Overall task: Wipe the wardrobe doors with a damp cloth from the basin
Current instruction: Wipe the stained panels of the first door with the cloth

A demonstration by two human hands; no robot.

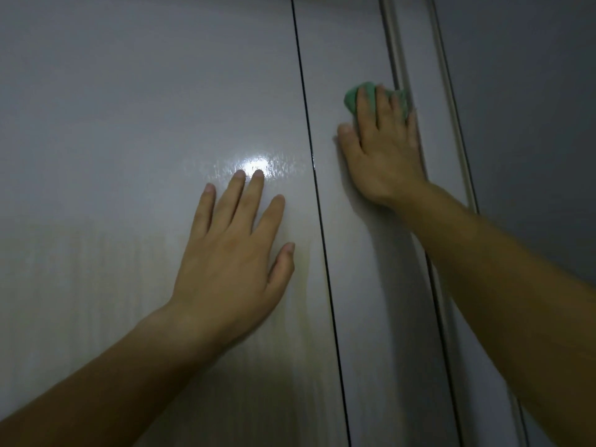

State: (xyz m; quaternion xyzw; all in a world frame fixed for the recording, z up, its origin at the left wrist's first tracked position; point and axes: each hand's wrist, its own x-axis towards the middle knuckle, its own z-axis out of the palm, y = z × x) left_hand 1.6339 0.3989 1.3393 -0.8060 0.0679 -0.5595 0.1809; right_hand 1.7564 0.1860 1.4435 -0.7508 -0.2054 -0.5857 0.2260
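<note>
Fingers (254, 201) of the left hand (232, 250) lie straight and slightly spread, with the palm flat against the left door (129, 108) and nothing held. This hand sits at about eight o'clock from the middle of the view. The fingertips reach a bright patch of glare (254, 164) at its twelve o'clock.

The right hand (383, 153), at about two o'clock from the middle, presses a green cloth (353, 96) against the right door (351, 43). Its fingers lie nearly straight over the cloth and the thumb is stretched out to nine o'clock, touching the bare panel. The cloth is bunched and soft-looking, and it bulges out past the fingertips at the hand's twelve o'clock.

Both doors are smooth, glossy, pale grey panels, and the left one shows faint vertical streaks. A thin dark gap (309, 133) runs between them from twelve to six o'clock. A long pale bar (395, 53) with a rounded profile runs down the right door's edge, just at the cloth's three o'clock. Whether the cloth touches it is unclear.
</note>
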